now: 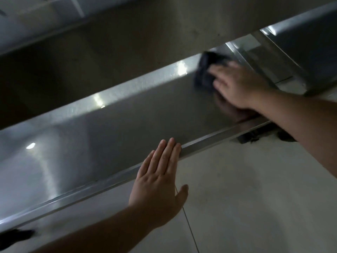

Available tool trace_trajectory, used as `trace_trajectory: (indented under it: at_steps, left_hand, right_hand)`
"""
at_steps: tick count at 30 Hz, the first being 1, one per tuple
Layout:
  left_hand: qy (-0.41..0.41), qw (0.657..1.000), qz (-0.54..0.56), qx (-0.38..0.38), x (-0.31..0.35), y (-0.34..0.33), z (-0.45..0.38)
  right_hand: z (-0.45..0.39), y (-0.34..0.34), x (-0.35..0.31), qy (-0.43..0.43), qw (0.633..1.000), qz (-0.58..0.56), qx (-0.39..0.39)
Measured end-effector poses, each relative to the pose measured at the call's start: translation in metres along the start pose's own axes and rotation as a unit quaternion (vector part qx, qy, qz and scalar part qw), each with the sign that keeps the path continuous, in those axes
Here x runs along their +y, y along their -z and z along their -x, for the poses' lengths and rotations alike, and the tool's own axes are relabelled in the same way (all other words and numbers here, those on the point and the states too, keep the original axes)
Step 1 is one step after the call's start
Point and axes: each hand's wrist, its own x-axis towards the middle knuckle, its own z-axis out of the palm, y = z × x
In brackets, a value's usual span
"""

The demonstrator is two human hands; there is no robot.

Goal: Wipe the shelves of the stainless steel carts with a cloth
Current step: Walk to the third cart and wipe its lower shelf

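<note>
A stainless steel cart shelf (102, 136) runs diagonally across the head view, from lower left to upper right. My right hand (237, 84) presses a dark cloth (206, 72) flat on the shelf's far right end, fingers spread over it. My left hand (160, 176) lies open and flat, its fingertips resting on the shelf's raised front rim (209, 139), holding nothing. Above hangs the underside of the cart's upper shelf (127, 33).
A second steel cart or box (300, 57) stands close at the upper right, beside the cloth. Pale tiled floor (246, 198) fills the lower right. Dark caster wheels show under the shelf at the right (255, 134) and the lower left (14, 234).
</note>
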Motion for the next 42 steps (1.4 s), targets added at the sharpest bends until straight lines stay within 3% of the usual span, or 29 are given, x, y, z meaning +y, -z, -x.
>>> trace_trajectory:
  at_steps: [3,5,7,11,13,15,17,19,21,24,29,33,35,38,42]
  left_hand:
    - [-0.002,1.000,-0.004,0.001,0.000,-0.002,0.000]
    - [-0.001,1.000,-0.006,-0.003,0.000,-0.003,0.000]
    - [0.001,1.000,-0.004,-0.001,0.000,-0.002,0.000]
    - [-0.003,1.000,0.010,0.008,-0.001,-0.001,0.000]
    - [-0.001,1.000,0.019,0.004,0.000,-0.001,0.000]
    - [-0.001,1.000,0.024,0.003,-0.001,-0.001,0.000]
    - [-0.005,1.000,0.028,0.006,-0.002,0.000,0.001]
    - [-0.007,0.999,0.031,0.000,-0.003,0.000,0.001]
    - [-0.008,0.999,0.032,-0.008,-0.003,0.000,0.000]
    - [-0.009,0.999,0.034,-0.022,-0.004,0.000,0.000]
    - [-0.020,0.998,0.038,-0.047,-0.006,0.005,-0.001]
    - [-0.034,0.995,0.061,-0.065,-0.010,0.011,-0.003]
    - [-0.045,0.993,0.090,-0.064,-0.013,0.014,-0.004]
    - [-0.046,0.992,0.119,-0.026,-0.027,0.023,0.006]
    - [0.050,0.998,0.035,0.027,-0.071,0.022,0.058]
  right_hand:
    - [-0.046,0.004,0.024,-0.198,0.978,0.039,0.048]
    - [-0.063,-0.002,0.003,-0.224,0.973,0.025,0.054]
    - [-0.072,-0.012,-0.040,-0.154,0.987,0.001,0.045]
    - [-0.031,-0.032,-0.130,0.057,0.992,-0.093,-0.057]
    - [0.007,-0.035,-0.141,0.167,0.976,-0.100,-0.102]
    - [0.024,-0.026,-0.117,0.189,0.969,-0.113,-0.109]
    - [0.020,-0.017,-0.072,0.125,0.985,-0.098,-0.073]
    - [0.004,-0.005,-0.018,-0.011,0.998,-0.062,-0.013]
    - [-0.012,0.003,0.015,-0.149,0.989,-0.010,0.024]
    - [-0.030,-0.007,-0.014,-0.226,0.973,0.012,0.036]
    - [-0.001,-0.025,-0.118,-0.010,0.996,-0.079,-0.032]
    - [0.033,-0.021,-0.113,0.054,0.994,-0.080,-0.045]
    - [0.039,-0.016,-0.083,-0.009,0.997,-0.070,-0.010]
    - [0.036,-0.009,-0.042,-0.173,0.984,-0.026,0.043]
    - [0.005,-0.026,-0.073,-0.326,0.944,0.001,0.058]
